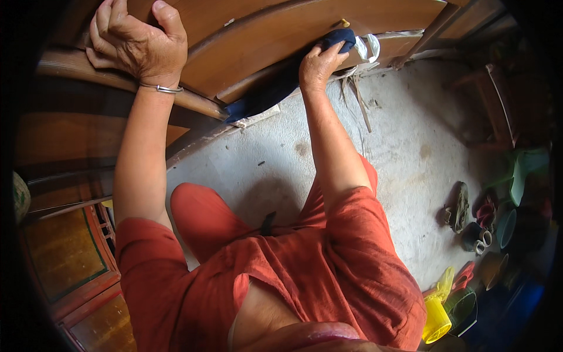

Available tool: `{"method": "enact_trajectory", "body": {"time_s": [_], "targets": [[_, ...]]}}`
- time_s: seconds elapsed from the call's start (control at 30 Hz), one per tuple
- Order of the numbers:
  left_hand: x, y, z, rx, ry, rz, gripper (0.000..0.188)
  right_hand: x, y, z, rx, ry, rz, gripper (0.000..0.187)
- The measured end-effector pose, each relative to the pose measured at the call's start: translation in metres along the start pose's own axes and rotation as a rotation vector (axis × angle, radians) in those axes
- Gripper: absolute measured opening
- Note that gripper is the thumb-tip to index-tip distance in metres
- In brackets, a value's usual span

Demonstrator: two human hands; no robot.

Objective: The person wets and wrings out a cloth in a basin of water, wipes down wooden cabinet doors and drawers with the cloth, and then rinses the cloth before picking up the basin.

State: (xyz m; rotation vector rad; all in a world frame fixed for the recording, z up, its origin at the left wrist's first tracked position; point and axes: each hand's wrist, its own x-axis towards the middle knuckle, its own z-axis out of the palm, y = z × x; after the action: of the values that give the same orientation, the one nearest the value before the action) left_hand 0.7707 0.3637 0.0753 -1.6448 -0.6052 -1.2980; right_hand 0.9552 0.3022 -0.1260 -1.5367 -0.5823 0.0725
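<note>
My right hand (319,66) is closed on a dark blue cloth (272,88), pressing a bunched part of it against the lower front of a brown wooden cabinet (275,44). The rest of the cloth trails left along the cabinet's bottom edge. My left hand (138,44) is higher up and to the left, its fingers curled over a rounded wooden rail (202,104) of the same furniture, with the thumb standing apart. A metal bangle (161,89) circles the left wrist. Near my right hand, a small yellowish knob (345,23) sticks out of the cabinet front.
White strips (370,48) hang beside the cloth. Frayed strands (359,97) lie at the cabinet's foot on the grey concrete floor (404,146). Shoes (457,208), a yellow container (436,320) and other vessels stand to the right. A red-framed wooden panel (70,252) is at left.
</note>
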Motion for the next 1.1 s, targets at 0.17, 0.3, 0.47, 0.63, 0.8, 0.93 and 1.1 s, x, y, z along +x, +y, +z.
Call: {"method": "enact_trajectory", "body": {"time_s": [0.17, 0.3, 0.47, 0.63, 0.8, 0.93, 1.1], "targets": [[-0.003, -0.003, 0.001, -0.089, 0.003, 0.014, 0.043, -0.071, -0.006, 0.021, -0.018, -0.172, -0.268, 0.065], [-0.004, -0.007, -0.002, -0.055, -0.03, 0.026, 0.046, -0.095, 0.02, 0.017, 0.007, -0.291, 0.016, 0.061], [-0.004, -0.003, 0.002, -0.049, -0.024, 0.025, 0.046, -0.033, 0.084, 0.009, -0.021, -0.059, 0.14, 0.053], [-0.009, -0.006, 0.005, 0.014, -0.039, -0.015, 0.046, -0.026, 0.072, 0.009, -0.013, 0.005, 0.172, 0.052], [-0.006, -0.013, 0.0, -0.018, -0.039, -0.032, 0.047, -0.069, 0.034, 0.019, 0.038, -0.2, -0.058, 0.06], [-0.011, -0.008, 0.003, -0.032, -0.057, -0.043, 0.047, -0.031, 0.049, -0.019, 0.145, -0.138, 0.133, 0.039], [-0.008, -0.013, -0.001, 0.021, -0.069, -0.026, 0.047, 0.021, 0.072, -0.068, 0.694, -0.02, 0.44, 0.022]]}}
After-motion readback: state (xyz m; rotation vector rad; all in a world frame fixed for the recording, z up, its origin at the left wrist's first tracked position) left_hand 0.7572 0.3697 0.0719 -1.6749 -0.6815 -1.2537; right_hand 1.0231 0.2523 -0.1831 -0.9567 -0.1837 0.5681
